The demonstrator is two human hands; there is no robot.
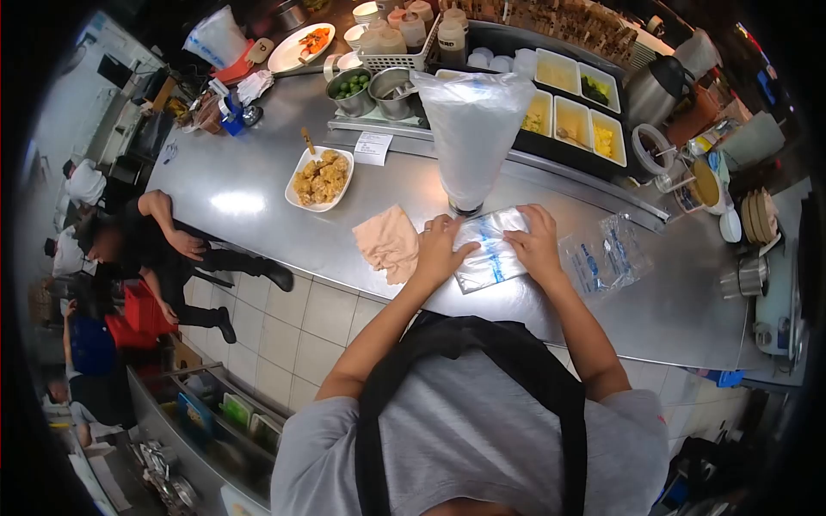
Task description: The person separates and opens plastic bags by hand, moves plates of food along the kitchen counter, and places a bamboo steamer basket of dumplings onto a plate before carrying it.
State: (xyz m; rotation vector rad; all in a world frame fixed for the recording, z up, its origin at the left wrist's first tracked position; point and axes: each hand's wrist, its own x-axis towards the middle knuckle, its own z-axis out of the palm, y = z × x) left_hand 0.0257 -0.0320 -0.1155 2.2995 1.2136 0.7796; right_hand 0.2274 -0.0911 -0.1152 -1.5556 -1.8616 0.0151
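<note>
A flat pack of clear plastic bags with blue print lies on the steel counter in front of me. My left hand grips its left edge, thumb on top and fingers curled. At the right edge my right hand holds the pack, with the thumb pressed on its upper face. Just beyond stands a tall stack of plastic cups covered in clear plastic. A peach cloth lies by my left wrist. Right of my right hand is a crumpled clear wrapper with blue print.
A white bowl of fried food and a paper receipt are on the steel counter. Food tubs, metal pots and squeeze bottles line the back. A person in black sits at left.
</note>
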